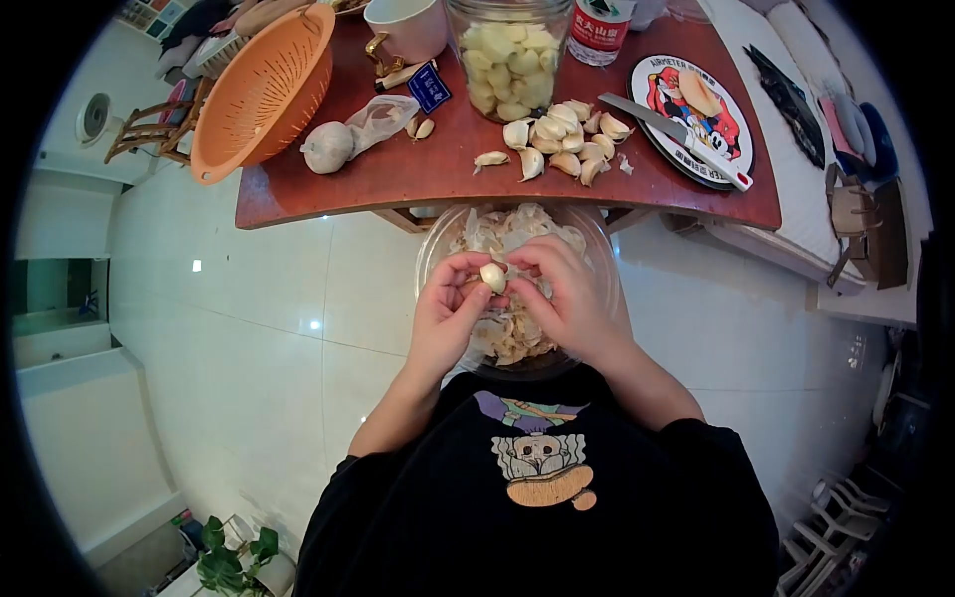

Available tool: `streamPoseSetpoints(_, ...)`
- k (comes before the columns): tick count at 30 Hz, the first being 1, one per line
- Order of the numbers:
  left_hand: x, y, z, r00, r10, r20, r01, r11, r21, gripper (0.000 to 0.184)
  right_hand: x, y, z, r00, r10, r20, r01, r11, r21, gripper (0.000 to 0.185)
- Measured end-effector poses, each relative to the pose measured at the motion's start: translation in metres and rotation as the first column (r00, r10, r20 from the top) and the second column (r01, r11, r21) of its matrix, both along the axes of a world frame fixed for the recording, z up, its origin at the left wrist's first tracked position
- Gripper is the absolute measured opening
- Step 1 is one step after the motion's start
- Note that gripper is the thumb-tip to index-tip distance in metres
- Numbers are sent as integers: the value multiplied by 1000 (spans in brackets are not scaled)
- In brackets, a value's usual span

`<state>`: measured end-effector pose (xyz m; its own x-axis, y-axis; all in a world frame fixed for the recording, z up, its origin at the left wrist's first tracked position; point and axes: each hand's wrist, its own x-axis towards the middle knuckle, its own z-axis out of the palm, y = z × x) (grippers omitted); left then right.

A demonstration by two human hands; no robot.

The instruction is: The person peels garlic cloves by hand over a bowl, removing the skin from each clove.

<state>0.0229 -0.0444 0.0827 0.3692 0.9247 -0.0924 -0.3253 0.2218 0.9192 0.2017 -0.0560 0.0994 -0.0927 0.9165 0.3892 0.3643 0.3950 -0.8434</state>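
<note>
A pale garlic clove (492, 278) is pinched between the thumb and fingers of my left hand (450, 303). My right hand (565, 298) touches the clove's right side with its fingertips, thumb and forefinger closed around it. Both hands are over a clear bowl (425, 261) of papery garlic skins (517, 336). Beyond them, on the red table (398, 189), lies a pile of unpeeled cloves (565, 137). Behind the pile stands a glass jar of peeled cloves (507, 75).
An orange colander (261, 95) rests at the table's left, near a bagged garlic bulb (327, 147). A white-handled knife (711, 157) lies across a printed plate (736, 119) at right. A white cup (410, 30) and a bottle (600, 30) stand farther back.
</note>
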Motion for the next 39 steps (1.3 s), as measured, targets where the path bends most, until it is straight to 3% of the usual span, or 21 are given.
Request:
streamPoseSetpoints(9, -1, -1, -3, 996, -79, -47, 80, 997, 15, 28, 3, 6, 0, 977, -40, 209, 11, 990, 137, 14)
streamPoseSetpoints(16, -1, 0, -3, 999, -43, 19, 43, 999, -13, 27, 2, 6, -2, 989, 2, 148, -11, 998, 60, 18)
streamPoseSetpoints(27, -7, 2, -6, 1000, 0, -14, -1, 1000, -9, 29, 8, 5, -2, 998, 34, 50, -33, 999, -20, 15)
streamPoseSetpoints(30, -6, 1, -3, 999, 21, -27, -21, 1000, 9, 31, 10, 6, -3, 983, 58, 172, -69, 996, 58, 15)
streamPoseSetpoints(33, -6, 0, -2, 998, 20, -62, -15, 997, 77, 31, 9, 1, 6, 980, 90, 177, -76, 993, -87, 17)
streamPoseSetpoints(36, -6, -1, -1, 996, 0, -88, 11, 993, 118, 31, 5, 4, 8, 990, 46, 133, -63, 990, 125, 20)
streamPoseSetpoints(39, -6, -2, 3, 995, -30, -99, 38, 997, 74, 33, 3, 6, 6, 993, 101, 64, -110, 980, 165, 24)
